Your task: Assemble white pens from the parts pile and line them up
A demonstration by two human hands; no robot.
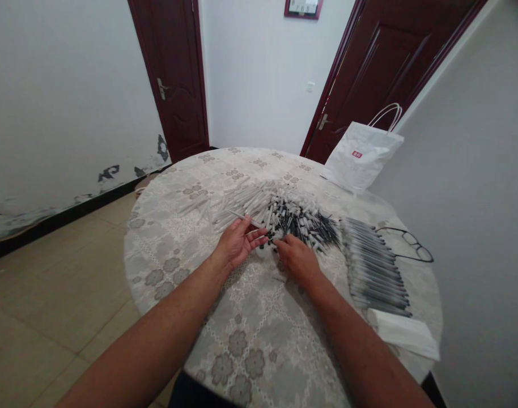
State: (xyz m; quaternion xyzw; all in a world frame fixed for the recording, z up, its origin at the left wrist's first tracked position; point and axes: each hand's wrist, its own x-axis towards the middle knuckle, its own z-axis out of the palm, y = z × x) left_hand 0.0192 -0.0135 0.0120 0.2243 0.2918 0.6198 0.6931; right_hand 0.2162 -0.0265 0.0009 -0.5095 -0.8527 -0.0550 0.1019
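Note:
My left hand (pixel 237 242) is palm up near the middle of the round table, its thumb and forefinger closed on a thin pale pen tube (pixel 253 221). Close by on the right, my right hand (pixel 293 256) is curled with its fingertips together at the near edge of the pile; what it pinches is too small to make out. Beyond both hands lie loose pale tubes (pixel 246 198) on the left and a heap of black-and-white pen parts (pixel 299 218) on the right. To the right of my right hand, many grey pens (pixel 376 266) lie in a neat row.
Black-framed glasses (pixel 416 248) rest beside the pen row. A folded white paper or cloth (pixel 406 334) is at the near right. At the back right stands a white bag (pixel 365 156) with handles. A patterned cloth covers the table (pixel 237 351).

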